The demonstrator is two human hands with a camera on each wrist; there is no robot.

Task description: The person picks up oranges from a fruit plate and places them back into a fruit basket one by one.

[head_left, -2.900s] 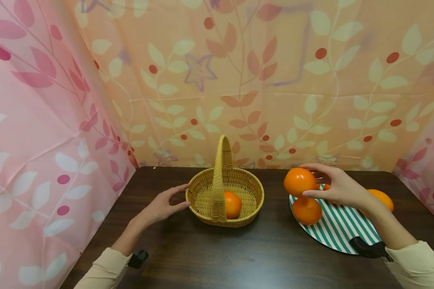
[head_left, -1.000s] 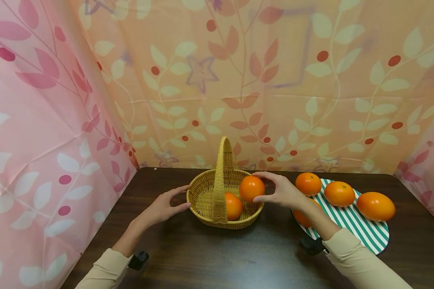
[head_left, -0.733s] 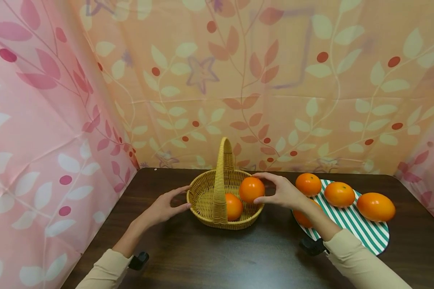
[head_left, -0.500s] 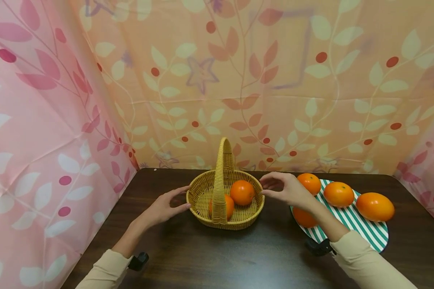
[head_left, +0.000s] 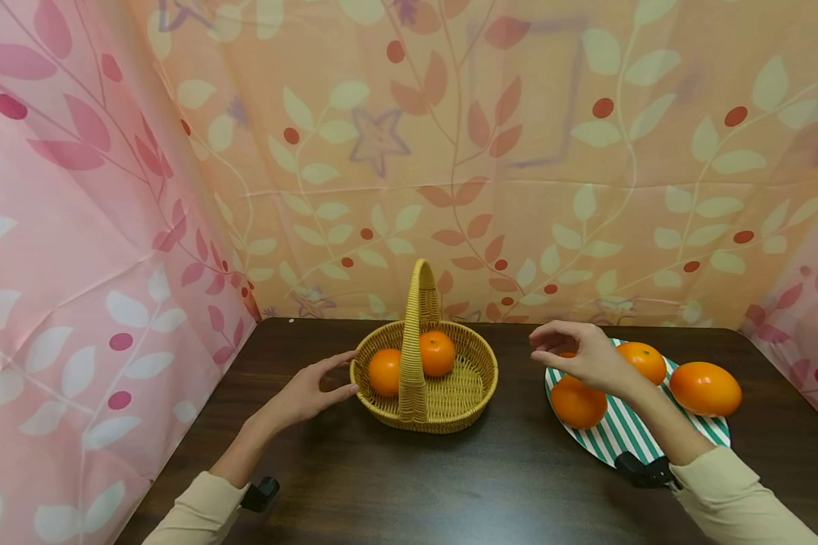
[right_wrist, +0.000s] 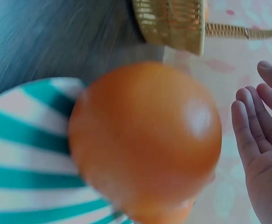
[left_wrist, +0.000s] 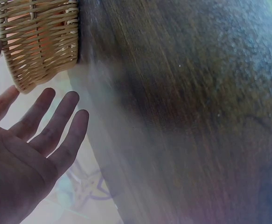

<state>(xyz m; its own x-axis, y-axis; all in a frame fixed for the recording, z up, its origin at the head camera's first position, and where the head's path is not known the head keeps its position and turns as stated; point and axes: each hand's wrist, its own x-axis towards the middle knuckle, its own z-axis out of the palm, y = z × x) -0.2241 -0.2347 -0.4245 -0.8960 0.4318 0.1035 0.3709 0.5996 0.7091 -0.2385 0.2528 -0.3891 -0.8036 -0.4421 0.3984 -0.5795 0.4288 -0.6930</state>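
Observation:
My left hand (head_left: 313, 390) touches the left rim of a yellow wicker basket (head_left: 463, 415) with its fingertips and thumb tip. In the left wrist view, the fingers of that hand are spread beside the basket wall (left_wrist: 40, 42). Inside the basket lie two oranges, one at the left (head_left: 385, 372) and one behind the handle (head_left: 438, 353). My right hand (head_left: 589, 356) holds nothing and hovers over the left part of a striped plate (head_left: 630, 431), fingers loosely bent. Below it sits an orange (head_left: 578, 402); another orange behind the hand is mostly hidden.
Farther right on the green-and-white plate are another round orange (head_left: 643, 363) and a longer orange fruit (head_left: 705, 388). The dark wooden table (head_left: 463, 484) ends at a flowered cloth (head_left: 450, 189) behind and at the left.
My right hand let go of an orange inside the basket and moved right, back over the plate. The two oranges in the basket rolled leftward. My left hand stayed at the rim.

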